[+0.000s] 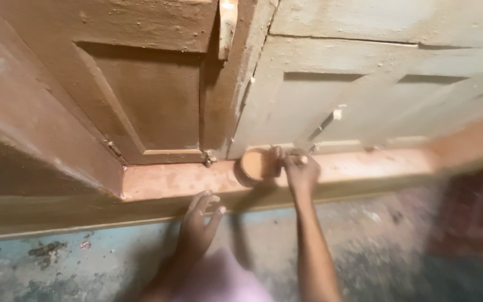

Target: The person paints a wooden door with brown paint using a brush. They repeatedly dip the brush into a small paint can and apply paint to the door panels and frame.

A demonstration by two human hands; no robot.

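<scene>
Our right hand (302, 172) at a small round tin (254, 165) on a door sill (364, 165).

Blur hides much: at 3 o'clock the scene smears, and whatever thin tool our right hand's closed grip pinches is hard to make out. The tin sits just left of that hand, at frame centre, touching its fingers; it looks shallow and open, holding tan-orange paint. Our left hand (198, 221), at 7 o'clock from the tin, rests fingers spread and open on the sill's front edge, holding nothing. Panelled doors (152, 106) stand behind.
</scene>
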